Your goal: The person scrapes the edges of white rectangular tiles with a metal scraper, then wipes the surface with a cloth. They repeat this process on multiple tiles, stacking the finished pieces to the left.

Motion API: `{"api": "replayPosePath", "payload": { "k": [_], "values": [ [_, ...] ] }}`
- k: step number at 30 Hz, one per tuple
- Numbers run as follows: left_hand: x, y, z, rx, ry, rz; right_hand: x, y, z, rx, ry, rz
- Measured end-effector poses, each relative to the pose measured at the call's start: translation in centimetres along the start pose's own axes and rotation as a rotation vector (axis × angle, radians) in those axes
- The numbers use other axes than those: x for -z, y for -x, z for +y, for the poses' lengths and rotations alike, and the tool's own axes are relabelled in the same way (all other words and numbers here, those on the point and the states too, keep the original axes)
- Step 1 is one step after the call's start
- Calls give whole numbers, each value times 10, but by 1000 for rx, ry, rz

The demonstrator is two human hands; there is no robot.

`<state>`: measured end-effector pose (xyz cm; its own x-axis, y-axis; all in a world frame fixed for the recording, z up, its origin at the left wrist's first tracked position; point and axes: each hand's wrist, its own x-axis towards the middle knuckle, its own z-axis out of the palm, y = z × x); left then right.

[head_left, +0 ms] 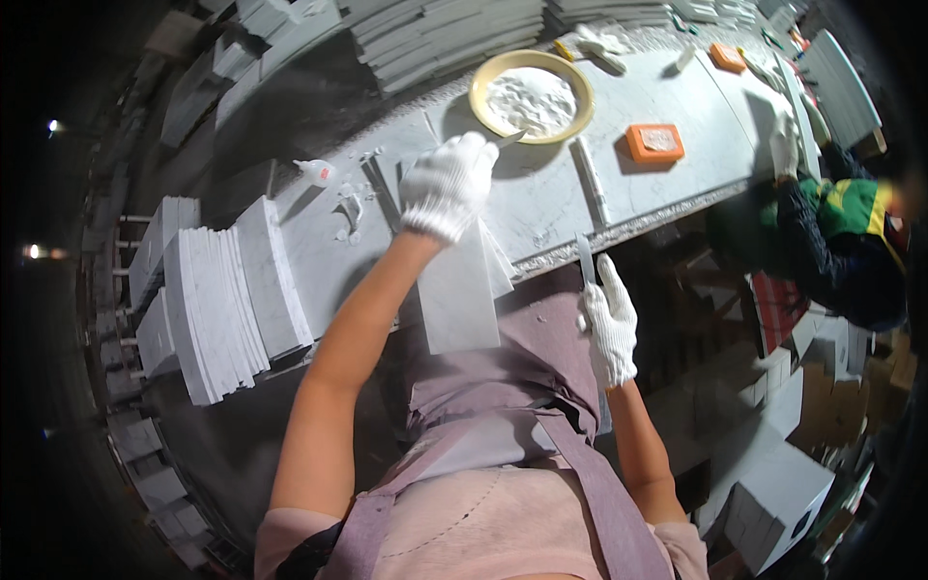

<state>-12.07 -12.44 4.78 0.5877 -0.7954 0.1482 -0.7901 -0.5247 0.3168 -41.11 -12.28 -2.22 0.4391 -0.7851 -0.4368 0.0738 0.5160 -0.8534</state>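
My left hand (pixel 449 186), in a white knitted glove, is closed over the worktable. A grey pointed blade (pixel 512 139) juts from its fingers to the near rim of a yellow bowl (pixel 478 97) filled with white paste (pixel 532 101). Directly below that hand, a pale stone tile (pixel 458 304) sticks out past the table's front edge, with another tile piece partly behind it. My right hand (pixel 611 333), also gloved, is beyond the front edge, fingers closed round a narrow grey flat strip (pixel 586 261). Whether that strip is a blade or a tile seen edge-on, I cannot tell.
Stacked tiles (pixel 217 300) stand at left; more stacks line the back. On the table (pixel 541 208) are a small white bottle (pixel 316 173), a white stick (pixel 592 181), an orange box (pixel 654 143) and loose gloves (pixel 601 45). A co-worker (pixel 831 227) works at right.
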Motion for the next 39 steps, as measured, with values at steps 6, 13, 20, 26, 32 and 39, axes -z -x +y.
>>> {"api": "replayPosePath", "payload": {
  "k": [6,13,20,26,32,39],
  "values": [
    [1,-92,-4,-19,-249,-324,28,15,18,-76,138,75],
    [-11,-108,-34,212,-95,-218,57,35,14,-109,125,100],
    [-23,20,-65,-402,-479,-37,67,27,14,-109,235,171],
    [-9,144,-1,-766,270,-477,30,20,4,-8,237,1],
    [-8,175,-28,-472,399,26,1,20,-1,7,150,80],
    [-20,120,-77,-352,-116,127,-16,-3,-27,158,301,-39]
  ]
}}
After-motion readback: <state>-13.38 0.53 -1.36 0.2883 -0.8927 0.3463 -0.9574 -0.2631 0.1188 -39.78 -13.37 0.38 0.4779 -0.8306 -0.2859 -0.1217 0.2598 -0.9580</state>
